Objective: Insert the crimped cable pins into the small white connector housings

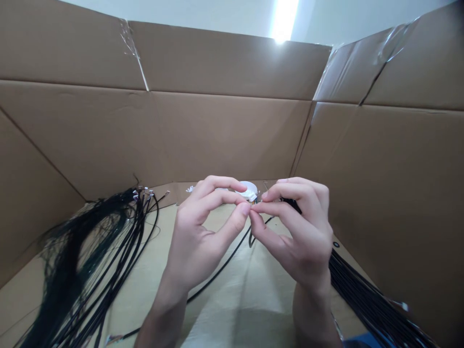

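My left hand (208, 227) is closed in a pinch, thumb against fingertips, at the wire end of a black cable (224, 265). From the other side my right hand (299, 224) pinches the same end, and the fingertips of both hands almost touch. A small white connector (253, 197) with thin coloured wires shows just above the fingertips. Below the hands the cable loops, then runs down to the left behind my left wrist. Its far end, with bare coloured wires (115, 338), lies at the bottom left. Fingers hide exactly what each hand grips.
Black cables with white connectors (119, 256) and a bundle of thin dark strands (68, 261) lie on the left. More black cables (366, 295) lie on the right, near a blue object (358, 341). A round white thing (248, 187) is behind the hands. Cardboard walls (228, 135) enclose the table.
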`<state>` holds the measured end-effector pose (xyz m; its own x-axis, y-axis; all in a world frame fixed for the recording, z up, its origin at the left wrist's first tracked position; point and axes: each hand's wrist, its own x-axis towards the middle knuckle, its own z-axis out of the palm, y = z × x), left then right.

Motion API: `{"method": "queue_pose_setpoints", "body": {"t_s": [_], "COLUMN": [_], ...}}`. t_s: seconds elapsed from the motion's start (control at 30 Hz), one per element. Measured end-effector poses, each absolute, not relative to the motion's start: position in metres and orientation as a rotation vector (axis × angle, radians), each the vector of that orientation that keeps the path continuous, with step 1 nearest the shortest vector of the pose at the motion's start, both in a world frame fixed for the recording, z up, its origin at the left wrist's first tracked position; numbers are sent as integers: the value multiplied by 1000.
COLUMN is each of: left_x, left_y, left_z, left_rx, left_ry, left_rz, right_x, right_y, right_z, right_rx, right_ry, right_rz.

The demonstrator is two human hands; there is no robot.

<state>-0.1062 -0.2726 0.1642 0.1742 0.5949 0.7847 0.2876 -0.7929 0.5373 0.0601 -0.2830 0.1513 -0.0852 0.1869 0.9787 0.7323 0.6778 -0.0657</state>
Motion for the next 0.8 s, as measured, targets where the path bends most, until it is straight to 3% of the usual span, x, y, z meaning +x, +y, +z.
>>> {"method": "queue_pose_setpoints", "body": {"t_s": [0.2,0.27,0.4,0.5,0.63,0.8], "left_x": [-112,-112,-112,-112,-113,-116], "left_y": [-272,-271,-268,-266,-261,-259], "left_z": [164,164,164,164,163,165], "left_rx": [2230,2202,2075,2084,2037,2101], "left_ry": [796,770,873,980,928,856], "left_rz": [1601,1610,1695,1561,1414,1497], "right_x": [70,72,72,70,69,70], "right_y": [-285,-283,-280,-280,-280,-280], "right_z": [149,149,148,148,147,148], "right_rx": [-823,-794,-796,-780,-772,-851], "right_ry": [-1681,-1632,-1585,-1598,-1590,-1514], "right_rz": [407,563,604,579,556,442]}}
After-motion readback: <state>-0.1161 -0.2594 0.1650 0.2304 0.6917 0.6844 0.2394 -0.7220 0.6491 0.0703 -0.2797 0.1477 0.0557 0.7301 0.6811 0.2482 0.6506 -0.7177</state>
